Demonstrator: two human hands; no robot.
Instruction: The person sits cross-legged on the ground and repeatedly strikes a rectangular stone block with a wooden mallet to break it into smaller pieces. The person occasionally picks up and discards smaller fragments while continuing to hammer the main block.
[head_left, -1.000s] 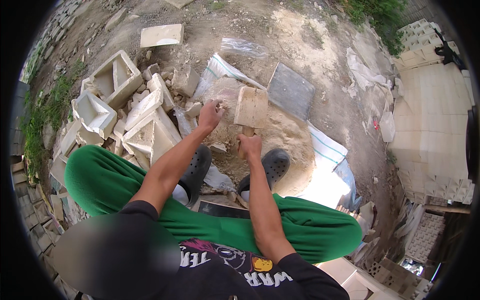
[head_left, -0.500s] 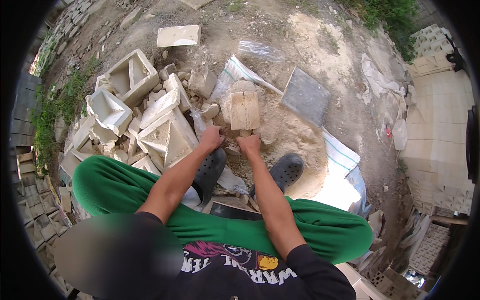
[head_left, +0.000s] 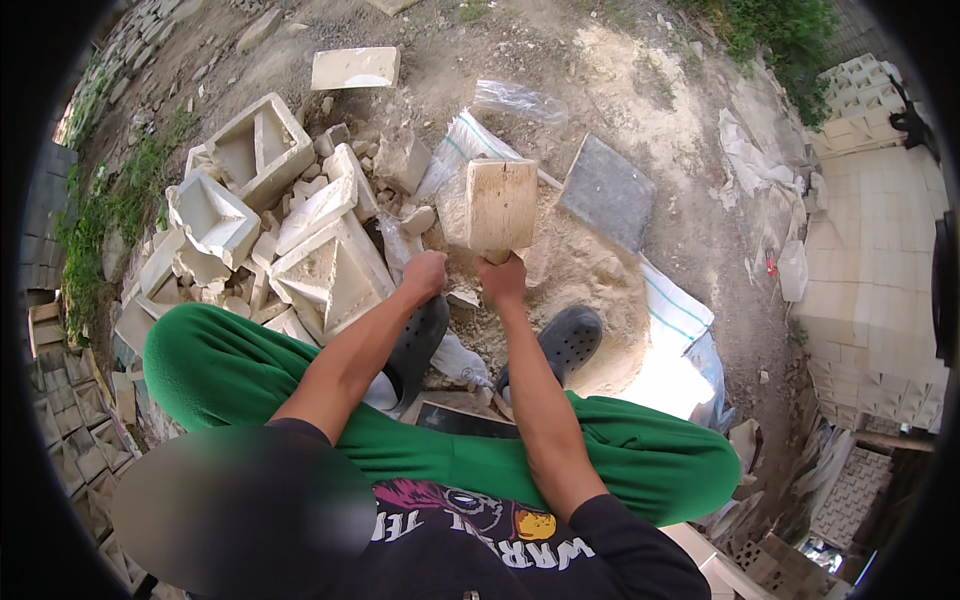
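Note:
My right hand (head_left: 503, 281) is wrapped round the short handle of a wooden mallet (head_left: 502, 204). The mallet's blocky head is held above a heap of pale crushed rubble and powder (head_left: 590, 275). To its left, my left hand (head_left: 425, 273) is closed by the edge of some clear plastic sheeting (head_left: 398, 243); what its fingers hold, if anything, is hidden. A small pale chunk (head_left: 463, 299) lies between the two hands. Beneath the powder spreads a white woven sack (head_left: 678, 305) with green stripes.
Broken cream-coloured hollow blocks (head_left: 333, 275) are piled at the left, close to my left forearm. A grey square slab (head_left: 608, 192) lies at the right beyond the powder. My dark clogs (head_left: 571, 346) flank the work spot. Stacked pale blocks (head_left: 875, 250) line the far right.
The mallet has come up off the powder, and its head now looks larger and a little further right. My right hand has risen with it. My left hand has stayed nearly in place.

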